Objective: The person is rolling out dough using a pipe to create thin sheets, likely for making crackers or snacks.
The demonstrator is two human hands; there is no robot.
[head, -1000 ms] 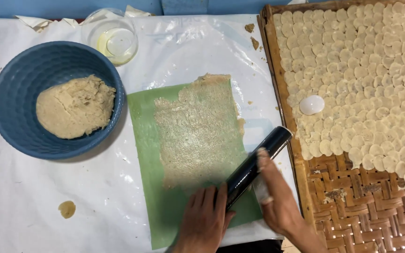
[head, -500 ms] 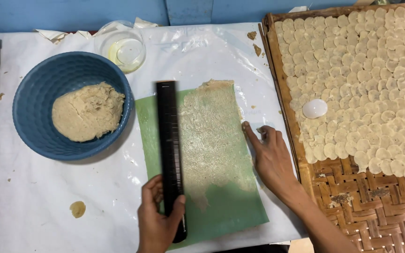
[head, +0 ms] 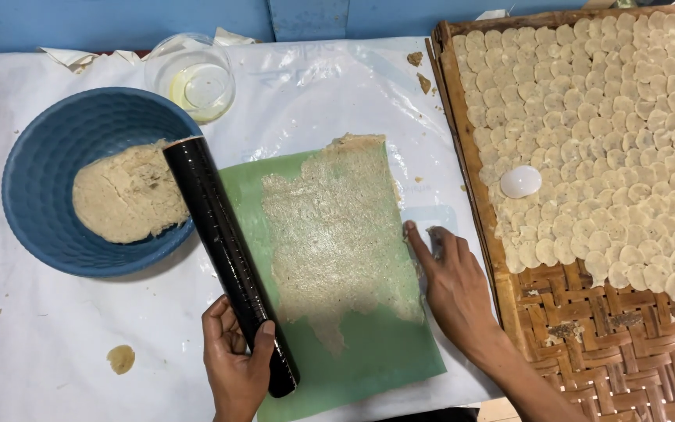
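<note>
Right of the right hand point(head: 455, 285), the woven tray point(head: 587, 352) holds dough rounds. That hand now lies spread flat at the green sheet's point(head: 369, 367) edge, steadying it. The left hand point(head: 236, 363) grips the black roller point(head: 228, 258), now swung off the thin dough point(head: 337, 234) toward the blue bowl point(head: 41, 172): rolling looks finished.

Your rolling pin point(head: 228, 258) lies slanted along the left edge of the mat point(head: 369, 352), its far end over the bowl point(head: 48, 195) of dough point(head: 123, 191) at left. Rolled dough sheet point(head: 337, 234) lies on the mat. Beyond the bowl stands a glass dish point(head: 193, 74). The woven tray point(head: 587, 336) of dough discs point(head: 603, 141) sits right.
</note>
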